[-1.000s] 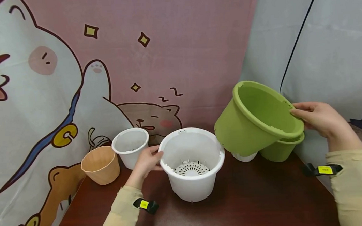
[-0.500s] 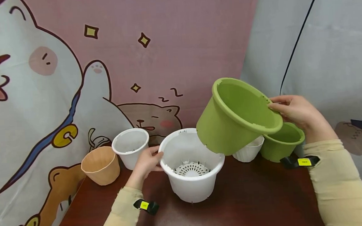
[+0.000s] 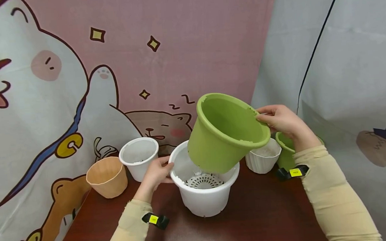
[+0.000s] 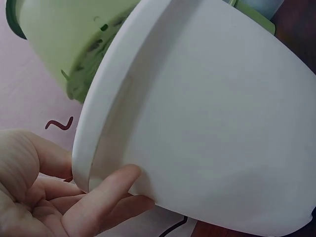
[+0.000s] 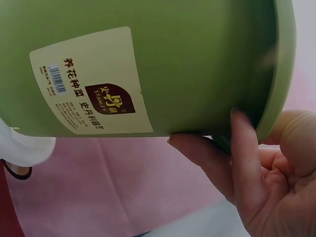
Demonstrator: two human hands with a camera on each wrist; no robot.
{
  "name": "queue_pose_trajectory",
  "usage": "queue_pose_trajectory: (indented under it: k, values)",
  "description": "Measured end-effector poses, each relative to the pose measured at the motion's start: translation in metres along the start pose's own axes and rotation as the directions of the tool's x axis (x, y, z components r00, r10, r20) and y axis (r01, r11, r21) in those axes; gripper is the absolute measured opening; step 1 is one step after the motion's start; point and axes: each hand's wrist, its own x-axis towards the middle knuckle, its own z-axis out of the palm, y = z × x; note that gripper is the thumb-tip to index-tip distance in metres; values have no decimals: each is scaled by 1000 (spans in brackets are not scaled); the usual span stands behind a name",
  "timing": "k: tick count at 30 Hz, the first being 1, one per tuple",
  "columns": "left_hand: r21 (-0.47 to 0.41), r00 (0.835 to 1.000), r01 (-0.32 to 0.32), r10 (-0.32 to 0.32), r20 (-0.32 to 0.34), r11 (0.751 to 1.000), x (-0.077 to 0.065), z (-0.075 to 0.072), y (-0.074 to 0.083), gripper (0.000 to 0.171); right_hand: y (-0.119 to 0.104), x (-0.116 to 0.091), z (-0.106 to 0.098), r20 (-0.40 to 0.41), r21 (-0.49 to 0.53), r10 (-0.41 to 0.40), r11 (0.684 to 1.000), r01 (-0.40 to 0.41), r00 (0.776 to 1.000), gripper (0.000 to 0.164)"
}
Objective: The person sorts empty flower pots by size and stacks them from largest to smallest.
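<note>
A large white flower pot (image 3: 205, 200) with a slotted bottom stands upright on the table. My left hand (image 3: 157, 170) pinches its left rim; the left wrist view has thumb and fingers on either side of that rim. Over the white pot hangs a large green flower pot (image 3: 214, 148), tilted with its mouth toward the upper right. My right hand (image 3: 279, 121) grips the green pot's right rim. In the right wrist view a paper label (image 5: 94, 84) shows on the green wall. The green pot's base overlaps the white pot's opening; whether they touch I cannot tell.
To the left stand a smaller white pot (image 3: 140, 170) and an orange faceted pot (image 3: 107, 179). Behind the right forearm are a ribbed white pot (image 3: 262, 162) and a second green pot (image 3: 285, 157), partly hidden. A printed cloth (image 3: 208, 43) hangs behind the dark red table (image 3: 257, 219).
My right hand has carried the green pot leftward, from beside the white pot to over its opening. The ribbed white pot has come into view. My left hand stays on the white rim.
</note>
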Motion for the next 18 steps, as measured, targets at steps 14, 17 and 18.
queue_pose_trajectory:
  k: [14,17,18]
  values:
    - [-11,1000,3,-3,-8,1000,0,1,-1,38,8,11,45,94,55,-14,998,9,995,39]
    - [-7,1000,3,-4,-8,1000,-1,1,-1,38,13,15,56,95,41,-14,999,10,995,39]
    - [-7,1000,4,-4,-6,1000,-1,0,-1,38,15,16,60,94,33,-14,999,10,995,38]
